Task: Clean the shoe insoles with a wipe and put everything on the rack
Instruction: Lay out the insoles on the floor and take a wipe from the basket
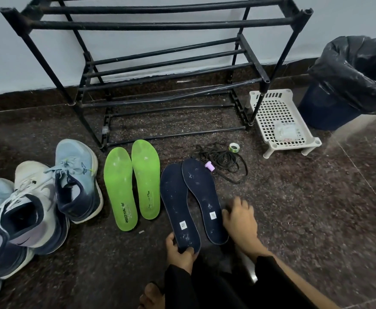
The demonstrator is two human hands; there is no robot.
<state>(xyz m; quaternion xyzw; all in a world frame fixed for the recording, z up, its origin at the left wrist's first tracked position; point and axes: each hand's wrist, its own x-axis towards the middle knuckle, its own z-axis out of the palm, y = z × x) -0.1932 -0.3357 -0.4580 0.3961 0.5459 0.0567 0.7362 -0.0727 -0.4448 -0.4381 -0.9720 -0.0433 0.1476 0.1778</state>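
Speckled dark stone floor [294, 219] — pale wall [4, 63] behind.

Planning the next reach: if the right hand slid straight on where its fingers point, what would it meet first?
Likely the tangle of black laces, past bare floor. The right hand lies beside the right navy insole, fingers toward the rack. Heading is uncertain.

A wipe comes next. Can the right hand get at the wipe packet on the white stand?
Probably yes. The right hand is open beside the navy insole, and only bare floor lies between it and the wipe packet atop the white stand, though a lean may be needed.
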